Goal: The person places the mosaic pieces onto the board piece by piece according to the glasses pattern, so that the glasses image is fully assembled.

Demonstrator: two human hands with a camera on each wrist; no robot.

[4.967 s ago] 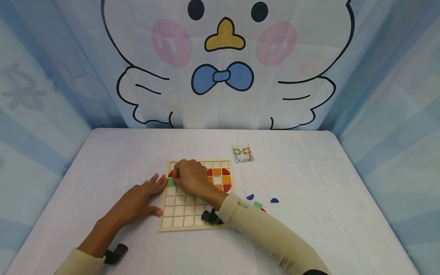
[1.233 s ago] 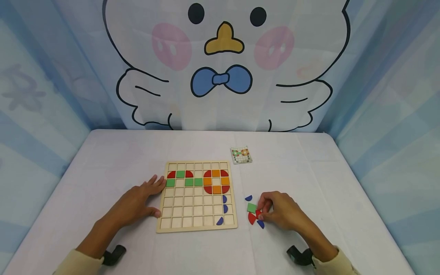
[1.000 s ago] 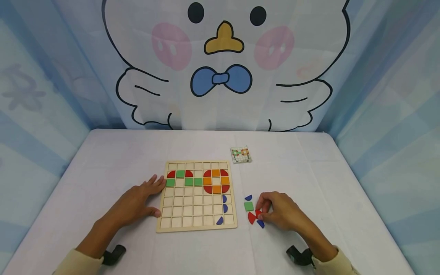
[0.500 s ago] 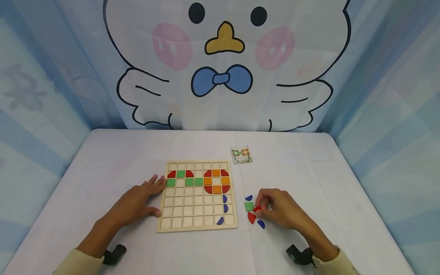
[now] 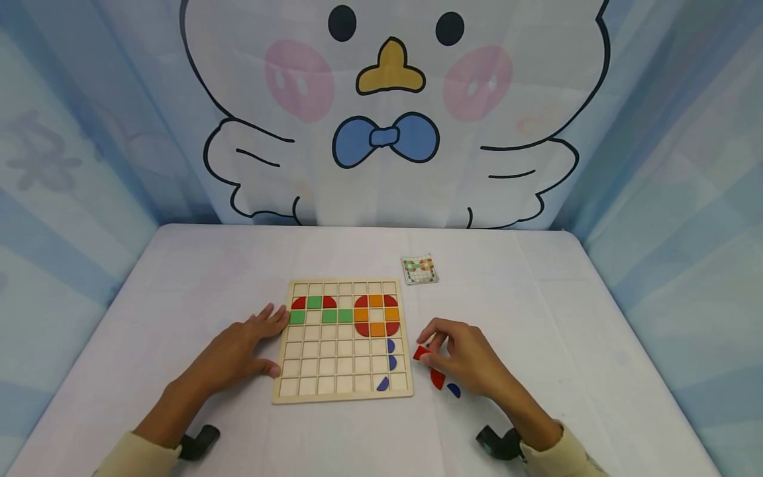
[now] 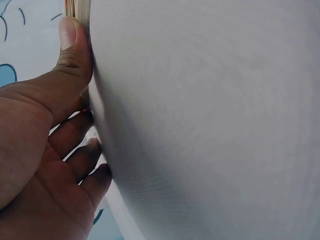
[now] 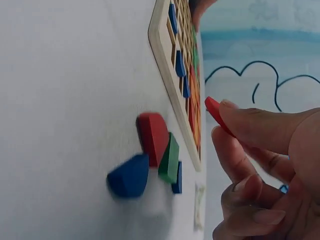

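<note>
In the head view my right hand (image 5: 461, 358) pinches a red quarter-circle tile (image 7: 214, 107) between thumb and fingertips, just right of the wooden grid board (image 5: 316, 366). My left hand (image 5: 241, 344) lies along the board's left edge, its thumb and fingertips against the frame. On the board, red quarter-circles and orange squares (image 5: 377, 329) form a ring at upper right. Green squares (image 5: 330, 316) and red quarters sit at upper left, and blue half-circles (image 5: 391, 362) stand down the right column.
Beside the board lie a loose red quarter-circle (image 5: 438, 379) and a blue half-circle (image 5: 454, 391). A green square (image 7: 170, 159) and another blue half-circle (image 7: 177, 177) show in the right wrist view. A small pattern card (image 5: 420, 269) is beyond the board's upper right corner.
The right hand went from the board to the loose tiles, picked up a red quarter-circle and carried it left toward the board. The left hand stays at the board's edge.
</note>
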